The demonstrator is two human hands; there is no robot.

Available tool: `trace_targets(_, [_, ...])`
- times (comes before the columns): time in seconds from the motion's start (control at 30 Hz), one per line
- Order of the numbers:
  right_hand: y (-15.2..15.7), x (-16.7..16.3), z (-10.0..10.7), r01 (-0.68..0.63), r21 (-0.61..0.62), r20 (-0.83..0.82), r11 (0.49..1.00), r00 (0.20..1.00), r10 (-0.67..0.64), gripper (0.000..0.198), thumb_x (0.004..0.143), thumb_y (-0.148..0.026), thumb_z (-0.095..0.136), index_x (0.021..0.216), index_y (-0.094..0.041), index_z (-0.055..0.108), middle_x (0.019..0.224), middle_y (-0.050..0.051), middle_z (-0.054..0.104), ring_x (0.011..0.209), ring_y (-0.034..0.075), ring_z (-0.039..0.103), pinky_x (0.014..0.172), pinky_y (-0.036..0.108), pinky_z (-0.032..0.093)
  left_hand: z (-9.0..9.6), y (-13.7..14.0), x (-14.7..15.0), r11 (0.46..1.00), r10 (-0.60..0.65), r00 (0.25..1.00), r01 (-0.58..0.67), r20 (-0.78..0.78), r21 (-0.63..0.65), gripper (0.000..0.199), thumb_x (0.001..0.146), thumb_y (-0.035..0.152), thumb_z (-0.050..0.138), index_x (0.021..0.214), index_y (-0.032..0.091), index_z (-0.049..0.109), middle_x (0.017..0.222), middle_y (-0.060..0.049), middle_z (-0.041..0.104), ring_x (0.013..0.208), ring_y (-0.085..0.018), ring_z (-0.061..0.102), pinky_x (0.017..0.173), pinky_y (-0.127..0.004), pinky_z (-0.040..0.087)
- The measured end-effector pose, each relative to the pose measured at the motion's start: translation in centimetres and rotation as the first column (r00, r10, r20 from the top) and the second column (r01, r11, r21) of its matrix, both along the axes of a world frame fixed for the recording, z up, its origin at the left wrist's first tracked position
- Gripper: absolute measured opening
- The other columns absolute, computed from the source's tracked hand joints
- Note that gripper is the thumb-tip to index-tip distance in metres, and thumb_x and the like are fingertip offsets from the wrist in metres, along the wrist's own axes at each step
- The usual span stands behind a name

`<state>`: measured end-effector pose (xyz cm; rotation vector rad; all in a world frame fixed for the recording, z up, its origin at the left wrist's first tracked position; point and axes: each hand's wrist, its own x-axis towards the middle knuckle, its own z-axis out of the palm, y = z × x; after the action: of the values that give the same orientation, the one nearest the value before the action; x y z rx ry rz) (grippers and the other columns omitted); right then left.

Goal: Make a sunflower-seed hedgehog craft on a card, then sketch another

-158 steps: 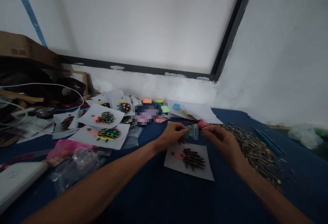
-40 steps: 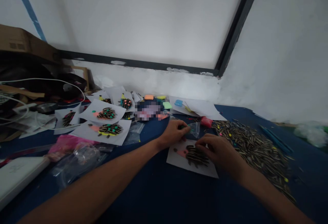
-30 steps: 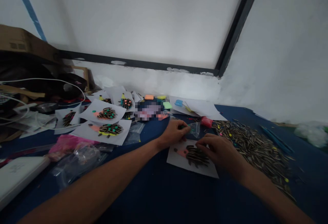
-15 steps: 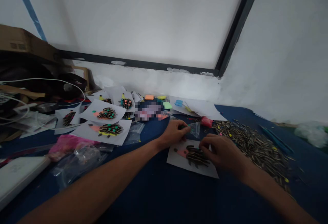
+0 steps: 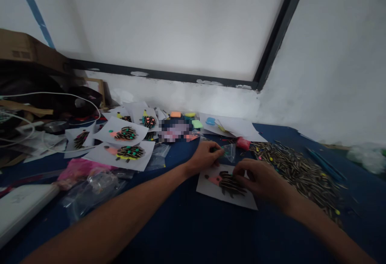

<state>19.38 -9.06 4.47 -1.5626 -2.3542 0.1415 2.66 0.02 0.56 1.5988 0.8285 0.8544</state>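
I see left hand [image 5: 205,157] pinching clear bag [image 5: 230,153] | right hand [image 5: 258,178] nearer — curled fingertips at seed hedgehog [image 5: 226,183], long axis left-to-right | right grip — can't tell

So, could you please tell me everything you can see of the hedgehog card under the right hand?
The hedgehog card is a white sheet, apparently paper, lying slightly askew on the blue tabletop. The hedgehog faces the picture's left, with a pinkish head, dark round nose and eye, and spines of dark, striped, seed-like pieces. The right hand is at the spines and hides part of them. The left hand is by the top edge; whether it touches is unclear.
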Motion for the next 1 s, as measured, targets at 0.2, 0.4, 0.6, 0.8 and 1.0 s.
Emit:
trace_targets(0.2, [0.1,0.2,0.5,0.095,0.037,-0.089,0.995,0.992,-0.092,0.017,0.082,-0.030,0.052,0.069,-0.021,0.060,0.052,-0.002,0.056,0.046,0.012,0.049,0.047,0.024,0.032,0.2,-0.1,-0.1,1.000,-0.007,1.000,0.007,0.009,0.009,0.013,0.085,0.020,0.059,0.075,0.010,0.058,0.046,0.004,0.053,0.040,-0.006,0.052,0.040,-0.014,0.039])
trace_targets(0.4, [1.0,1.5,0.0,0.265,0.206,-0.280,0.942,0.938,-0.203,0.023,0.081,-0.033,0.049,0.083,-0.020,0.068,0.067,0.003,0.067,0.052,0.015,0.055,0.050,0.027,0.038,0.4,-0.1,-0.3,0.999,-0.021,0.999,0.022,0.041,-0.024,0.017,0.087,0.023,0.056,0.076,0.010,0.059,0.041,0.005,0.050,0.032,-0.005,0.042,0.035,-0.014,0.031])
trace_targets(0.6, [1.5,1.6,-0.7,0.239,0.068,-0.477,0.969,0.861,-0.179,0.021,0.079,-0.036,0.054,0.081,-0.020,0.067,0.072,0.004,0.069,0.060,0.017,0.061,0.056,0.029,0.046,1.0,-0.4,-0.3,0.993,-0.105,0.992,0.102,0.072,0.053,0.020,0.085,0.027,0.059,0.077,0.010,0.061,0.044,0.003,0.053,0.034,-0.005,0.044,0.037,-0.014,0.031])
trace_targets(0.8, [1.3,1.0,-0.7,0.220,0.058,-0.622,0.974,0.771,-0.138,0.016,0.076,-0.034,0.062,0.074,-0.020,0.057,0.071,0.003,0.066,0.064,0.017,0.061,0.060,0.029,0.048,1.1,-0.7,0.0,0.986,-0.155,0.984,0.148,0.090,0.076,0.021,0.082,0.031,0.062,0.079,0.010,0.062,0.049,0.002,0.055,0.040,-0.005,0.050,0.038,-0.015,0.033])
trace_targets(1.0, [1.3,1.1,-0.7,0.209,0.086,-0.640,0.974,0.761,-0.107,0.009,0.077,-0.029,0.058,0.074,-0.021,0.054,0.064,-0.002,0.057,0.058,0.013,0.054,0.055,0.026,0.043,1.6,-1.0,-0.3,0.966,-0.258,0.957,0.257,0.132,0.027,0.020,0.083,0.028,0.061,0.086,0.009,0.063,0.057,0.000,0.058,0.050,-0.009,0.058,0.046,-0.018,0.042])
